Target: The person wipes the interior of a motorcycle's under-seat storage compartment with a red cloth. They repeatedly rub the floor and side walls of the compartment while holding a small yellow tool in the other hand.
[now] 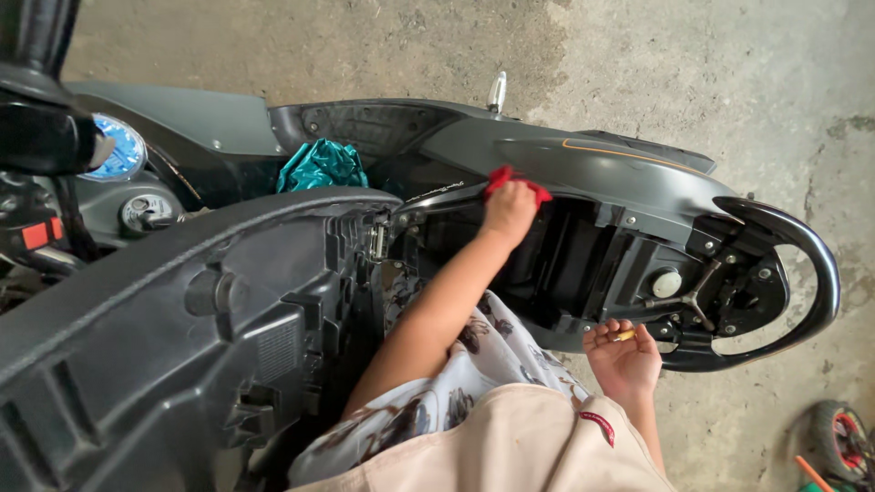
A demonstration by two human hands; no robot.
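Observation:
My left hand (509, 214) presses a red cloth (515, 178) against the far rim of a dark grey scooter's body panel (583, 164), just above the open under-seat compartment (565, 264). On the near rim of that compartment sits my right hand (624, 360), palm up, its fingers curled around a small yellowish object (624, 336). The scooter's seat (182, 319) is tipped up to the left, showing its black plastic underside.
A crumpled teal bag (321, 166) lies in the footwell area. A round filler cap (666, 283) and a black grab rail (811, 264) are at the tail. The blue dial (118, 150) is at far left. A small red-rimmed wheel (843, 437) lies on the concrete floor (729, 73).

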